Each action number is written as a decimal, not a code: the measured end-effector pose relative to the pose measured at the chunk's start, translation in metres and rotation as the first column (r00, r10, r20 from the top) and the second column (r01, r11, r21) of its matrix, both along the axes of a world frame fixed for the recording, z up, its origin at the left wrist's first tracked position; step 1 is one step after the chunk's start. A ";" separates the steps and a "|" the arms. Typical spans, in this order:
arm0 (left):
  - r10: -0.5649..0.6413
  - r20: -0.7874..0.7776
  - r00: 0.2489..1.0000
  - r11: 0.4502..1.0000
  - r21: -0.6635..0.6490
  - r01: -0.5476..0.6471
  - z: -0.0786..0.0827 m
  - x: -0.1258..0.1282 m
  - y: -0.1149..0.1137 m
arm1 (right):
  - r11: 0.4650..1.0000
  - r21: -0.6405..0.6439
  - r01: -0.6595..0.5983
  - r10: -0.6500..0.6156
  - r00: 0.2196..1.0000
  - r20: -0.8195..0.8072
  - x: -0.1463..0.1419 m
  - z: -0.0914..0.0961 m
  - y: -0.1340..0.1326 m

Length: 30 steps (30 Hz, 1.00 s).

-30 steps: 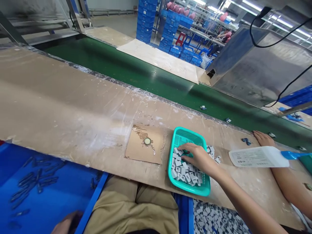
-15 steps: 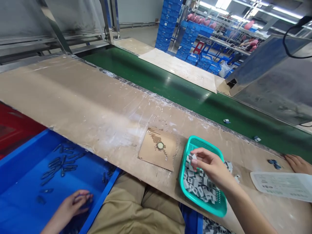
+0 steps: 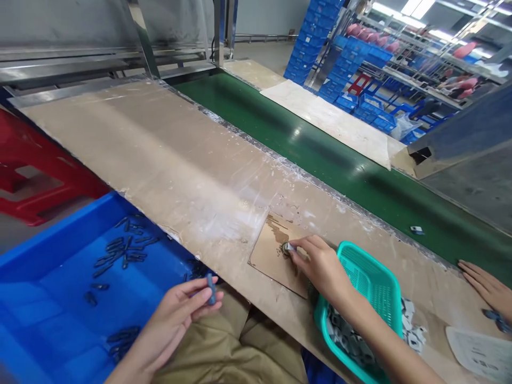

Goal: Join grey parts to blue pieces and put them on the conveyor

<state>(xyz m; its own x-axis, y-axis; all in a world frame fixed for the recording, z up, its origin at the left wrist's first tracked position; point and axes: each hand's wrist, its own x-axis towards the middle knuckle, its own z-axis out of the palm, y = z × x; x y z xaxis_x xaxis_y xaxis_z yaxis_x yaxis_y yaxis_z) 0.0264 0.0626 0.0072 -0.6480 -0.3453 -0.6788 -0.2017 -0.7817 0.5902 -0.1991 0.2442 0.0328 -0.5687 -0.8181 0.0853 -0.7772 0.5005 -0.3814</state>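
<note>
My left hand [image 3: 186, 309] pinches a small dark blue-grey plastic piece [image 3: 211, 290], held upright over the near edge of the blue bin [image 3: 52, 298]. My right hand [image 3: 320, 261] grips a small whitish-grey plastic piece [image 3: 291, 247]. That piece is at a small round object [image 3: 285, 248] on the square cardboard [image 3: 268, 253]; my fingers partly cover the contact. Brown stains mark the cardboard. Beneath my right forearm stands a green basket [image 3: 370, 256] with many whitish-grey pieces [image 3: 348, 338]. Dark pieces [image 3: 116, 250] lie scattered in the blue bin.
Beyond the worktable [image 3: 160, 144] runs a green conveyor belt [image 3: 320, 141] with a small piece [image 3: 417, 230] on it. At the right are another person's hand [image 3: 486, 282], dark pieces [image 3: 496, 319] and a pale sheet [image 3: 480, 349]. A red stool [image 3: 44, 170] stands left.
My right hand has moved left from the basket to the round object with a whitish-grey piece. My left hand has risen from the bin holding a dark piece. The view has shifted left.
</note>
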 end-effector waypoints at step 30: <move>-0.199 -0.239 0.950 0.925 -0.366 0.102 0.029 -0.069 0.070 | 0.840 -0.281 0.464 -0.162 0.708 0.687 0.076 0.038 0.010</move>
